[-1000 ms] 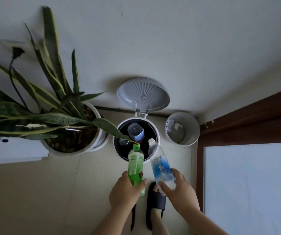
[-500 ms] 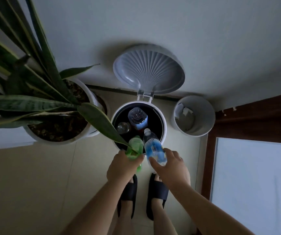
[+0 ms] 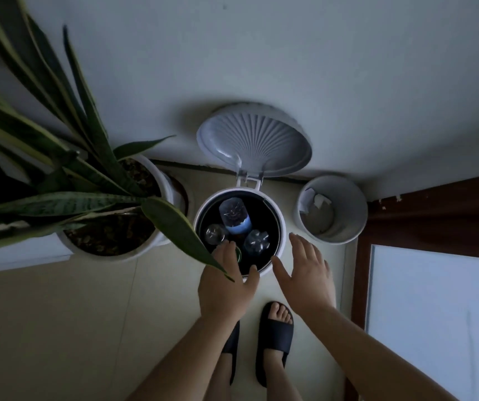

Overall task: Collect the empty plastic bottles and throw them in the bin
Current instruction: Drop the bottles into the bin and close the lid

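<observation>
The white pedal bin (image 3: 279, 247) stands open on the floor, its ribbed lid (image 3: 254, 143) tipped back against the wall. Inside, a blue-labelled bottle (image 3: 234, 217) stands bottom up, with two clear bottles (image 3: 257, 241) beside it, one at the left (image 3: 215, 233). My left hand (image 3: 224, 282) reaches over the bin's near rim, and a sliver of the green bottle (image 3: 238, 254) shows between its fingers and thumb; the rest is hidden under the hand. My right hand (image 3: 305, 273) hovers just right of the rim, fingers spread and empty.
A large potted plant (image 3: 111, 227) stands left of the bin, one leaf (image 3: 180, 230) drooping across my left hand. A small white waste basket (image 3: 332, 209) with paper scraps sits at the right. A dark wood door frame (image 3: 360, 285) lies further right. My feet in black slides (image 3: 274, 337) stand below.
My right hand has let go of the blue-labelled bottle, which now lies in the bin, and the hand has opened and drawn right. My left hand has lowered the green bottle into the bin's mouth.
</observation>
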Tool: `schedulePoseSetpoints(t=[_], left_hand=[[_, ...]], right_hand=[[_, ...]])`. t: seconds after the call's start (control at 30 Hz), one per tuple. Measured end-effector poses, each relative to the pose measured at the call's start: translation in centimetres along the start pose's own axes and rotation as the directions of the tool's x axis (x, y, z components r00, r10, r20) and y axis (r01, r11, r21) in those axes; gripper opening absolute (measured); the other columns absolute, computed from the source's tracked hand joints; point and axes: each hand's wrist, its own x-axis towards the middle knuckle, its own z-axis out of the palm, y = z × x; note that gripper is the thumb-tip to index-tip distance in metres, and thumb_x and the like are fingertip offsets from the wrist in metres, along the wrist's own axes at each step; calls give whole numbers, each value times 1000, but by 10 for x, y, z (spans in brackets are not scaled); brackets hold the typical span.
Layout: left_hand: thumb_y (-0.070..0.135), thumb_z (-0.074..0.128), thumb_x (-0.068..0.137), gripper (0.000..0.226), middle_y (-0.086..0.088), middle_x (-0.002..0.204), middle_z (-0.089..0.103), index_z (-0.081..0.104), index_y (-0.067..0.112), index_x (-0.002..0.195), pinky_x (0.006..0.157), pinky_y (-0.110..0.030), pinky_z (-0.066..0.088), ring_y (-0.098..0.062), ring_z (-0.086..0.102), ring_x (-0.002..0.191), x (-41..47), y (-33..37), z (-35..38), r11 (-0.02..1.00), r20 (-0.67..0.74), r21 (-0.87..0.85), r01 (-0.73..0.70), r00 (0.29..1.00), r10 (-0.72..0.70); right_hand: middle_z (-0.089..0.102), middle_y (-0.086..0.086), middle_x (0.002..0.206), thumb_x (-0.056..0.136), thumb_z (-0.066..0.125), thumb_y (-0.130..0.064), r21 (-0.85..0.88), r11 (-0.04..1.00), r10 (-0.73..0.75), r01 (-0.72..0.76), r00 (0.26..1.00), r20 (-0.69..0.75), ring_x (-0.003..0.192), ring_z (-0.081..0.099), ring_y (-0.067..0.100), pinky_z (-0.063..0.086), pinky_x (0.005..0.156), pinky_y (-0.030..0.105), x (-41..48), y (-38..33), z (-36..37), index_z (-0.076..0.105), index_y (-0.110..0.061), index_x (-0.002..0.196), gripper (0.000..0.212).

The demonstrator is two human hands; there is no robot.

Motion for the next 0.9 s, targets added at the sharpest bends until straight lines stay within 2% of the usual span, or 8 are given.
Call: schedulePoseSetpoints(t=[0.17,0.27,0.4,0.57,0.67,0.73,0.9], left_hand=[[46,47,85,69,-9,147,44,40,8,142,106,-39,40,-25,41,136,8,52,-24,994,-38,-15,-108,993,108],[36,53,89,60,-11,145,47,42,6,140,105,-40,43,-26,43,135,13,85,-44,983,-102,-25,-184,978,180],[25,54,90,54,-13,145,46,43,3,139,106,-40,42,-28,43,135,25,123,-74,962,-191,-25,-273,945,264],[19,60,86,59,-19,144,46,42,-2,138,106,-43,43,-32,44,134,62,152,-116,945,-268,37,-326,907,324],[21,54,90,67,-17,155,28,26,-1,147,117,-37,26,-28,26,144,89,157,-139,944,-203,87,-318,922,329],[26,50,92,71,-15,158,20,17,1,149,118,-35,19,-26,18,146,106,152,-150,947,-155,161,-277,941,301],[33,53,89,80,-16,158,18,13,1,150,119,-37,20,-28,20,145,129,125,-158,943,-42,283,-176,980,196]], right_hand=[[35,2,152,84,16,-61,-71,994,-85,78,992,-98,142,25,21,22,114,38,6,-7,-46,29,-17,146,77],[37,3,151,88,23,-56,-46,994,-102,95,979,-177,142,28,22,25,113,40,13,-17,-78,32,-15,144,70],[34,4,153,96,40,-35,8,991,-128,135,958,-256,143,25,21,21,114,40,26,-31,-122,31,-15,146,55],[29,2,155,98,35,-33,-20,984,-175,177,941,-291,144,20,19,19,116,39,50,-49,-161,26,-16,147,52],[23,0,157,99,32,-39,-19,983,-183,185,948,-261,145,15,18,16,116,38,66,-59,-169,21,-18,149,55],[19,0,158,98,32,-40,-17,982,-188,189,955,-229,146,12,17,15,116,38,75,-64,-168,17,-18,149,58],[15,-1,159,96,34,-44,-11,983,-181,182,972,-147,146,9,17,15,117,38,94,-71,-153,10,-19,151,65]])
